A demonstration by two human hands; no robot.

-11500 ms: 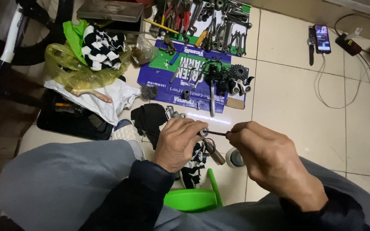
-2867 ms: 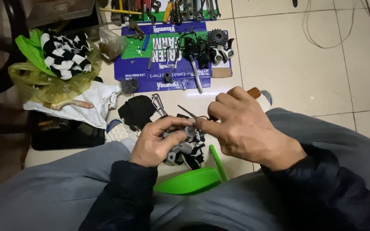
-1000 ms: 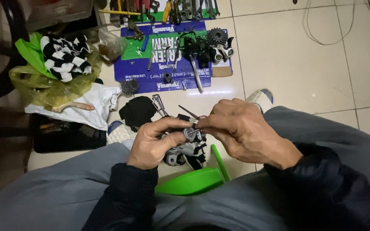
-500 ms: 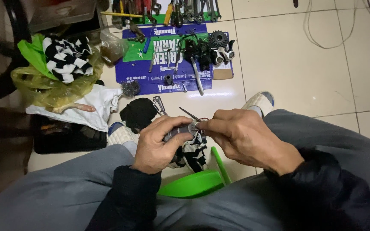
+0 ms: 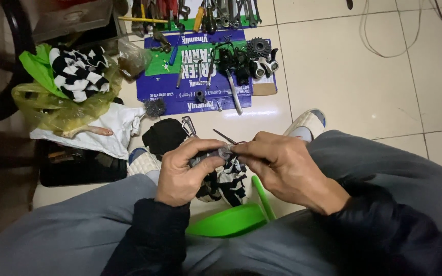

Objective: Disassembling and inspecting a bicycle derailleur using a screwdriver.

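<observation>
Gripping a small grey metal part point(image 5: 216, 153), both hands point(image 5: 231, 163) close round it.

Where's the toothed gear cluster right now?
In the head view, the toothed gear cluster lies at the top centre, on the right end of the blue flattened carton, ahead of both hands.

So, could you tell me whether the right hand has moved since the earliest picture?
Yes. The right hand has drawn leftward against the left hand, closing the gap above the green plastic stool.
</observation>
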